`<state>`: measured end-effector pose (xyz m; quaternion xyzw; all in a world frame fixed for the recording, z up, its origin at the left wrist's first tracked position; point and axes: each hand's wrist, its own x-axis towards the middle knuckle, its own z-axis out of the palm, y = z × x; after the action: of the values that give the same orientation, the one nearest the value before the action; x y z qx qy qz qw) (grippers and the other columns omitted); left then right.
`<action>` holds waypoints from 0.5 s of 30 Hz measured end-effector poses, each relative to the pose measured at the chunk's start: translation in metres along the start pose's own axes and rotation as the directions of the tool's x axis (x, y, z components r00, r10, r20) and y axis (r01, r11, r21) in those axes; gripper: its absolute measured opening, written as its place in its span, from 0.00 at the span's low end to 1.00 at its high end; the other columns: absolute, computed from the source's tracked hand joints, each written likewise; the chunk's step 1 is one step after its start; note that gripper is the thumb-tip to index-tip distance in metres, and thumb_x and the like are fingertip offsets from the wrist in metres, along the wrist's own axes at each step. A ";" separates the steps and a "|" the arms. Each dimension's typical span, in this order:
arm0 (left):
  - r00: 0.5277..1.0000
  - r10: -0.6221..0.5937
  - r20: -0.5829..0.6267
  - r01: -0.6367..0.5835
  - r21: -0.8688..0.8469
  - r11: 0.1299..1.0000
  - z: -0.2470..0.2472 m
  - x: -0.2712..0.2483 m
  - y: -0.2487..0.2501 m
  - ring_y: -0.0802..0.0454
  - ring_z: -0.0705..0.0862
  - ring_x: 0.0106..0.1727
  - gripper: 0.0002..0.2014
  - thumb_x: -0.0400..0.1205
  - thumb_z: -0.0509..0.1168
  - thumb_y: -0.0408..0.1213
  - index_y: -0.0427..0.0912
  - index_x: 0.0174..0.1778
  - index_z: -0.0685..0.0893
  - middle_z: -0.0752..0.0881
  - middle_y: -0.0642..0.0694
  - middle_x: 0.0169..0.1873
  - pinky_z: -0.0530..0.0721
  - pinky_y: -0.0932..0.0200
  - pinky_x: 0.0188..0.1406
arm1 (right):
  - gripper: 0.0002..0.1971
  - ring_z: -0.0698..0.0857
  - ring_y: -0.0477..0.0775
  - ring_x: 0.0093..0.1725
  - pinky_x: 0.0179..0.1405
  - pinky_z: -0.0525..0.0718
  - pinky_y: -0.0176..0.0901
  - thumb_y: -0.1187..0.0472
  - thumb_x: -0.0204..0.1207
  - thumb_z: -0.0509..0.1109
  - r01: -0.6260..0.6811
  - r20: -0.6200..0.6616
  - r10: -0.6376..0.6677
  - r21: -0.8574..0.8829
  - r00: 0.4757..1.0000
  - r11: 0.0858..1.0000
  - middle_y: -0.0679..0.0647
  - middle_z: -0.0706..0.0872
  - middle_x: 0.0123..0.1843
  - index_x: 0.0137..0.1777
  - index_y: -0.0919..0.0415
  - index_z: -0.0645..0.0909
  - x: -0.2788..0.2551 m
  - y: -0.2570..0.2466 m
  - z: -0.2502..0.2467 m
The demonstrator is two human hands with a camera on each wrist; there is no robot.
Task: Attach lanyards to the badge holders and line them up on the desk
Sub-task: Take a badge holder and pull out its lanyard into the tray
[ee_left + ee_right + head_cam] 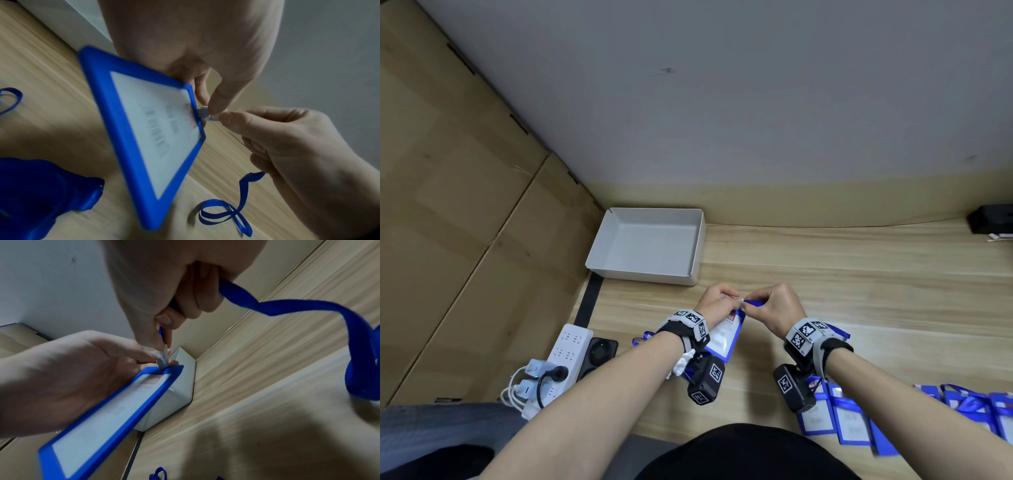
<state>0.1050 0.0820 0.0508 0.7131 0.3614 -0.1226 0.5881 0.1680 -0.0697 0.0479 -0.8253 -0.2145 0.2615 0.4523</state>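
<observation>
Blue-framed badge holder is held above the desk, just in front of the white box. The left hand pinches its top edge; the right hand pinches the lanyard clip at the slot.

Desk clutter sitting around the work area

A white box is sitting open on the desk; a power strip is lying at the left edge, cables plugged in.

A: I see a badge holder, smooth blue plastic frame with a clear glossy window; its clip looks translucent plastic.

B: I read the lanyard as satiny woven ribbon. Desk, matt wood grain; tray, upper centre, matt grey card.
</observation>
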 end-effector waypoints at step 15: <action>0.980 0.190 0.062 -0.199 0.226 0.954 -0.010 -0.006 -0.010 0.53 0.87 0.36 0.09 0.78 0.73 0.33 0.49 0.35 0.84 0.89 0.48 0.34 0.83 0.59 0.38 | 0.04 0.81 0.43 0.29 0.35 0.83 0.46 0.55 0.65 0.80 -0.108 -0.020 0.108 0.016 0.994 0.994 0.46 0.89 0.28 0.32 0.51 0.91 0.008 0.013 -0.015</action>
<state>0.0913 0.0898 0.0497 0.8062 0.2612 -0.1195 0.5172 0.1850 -0.0807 0.0420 -0.8349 -0.1630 0.2786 0.4458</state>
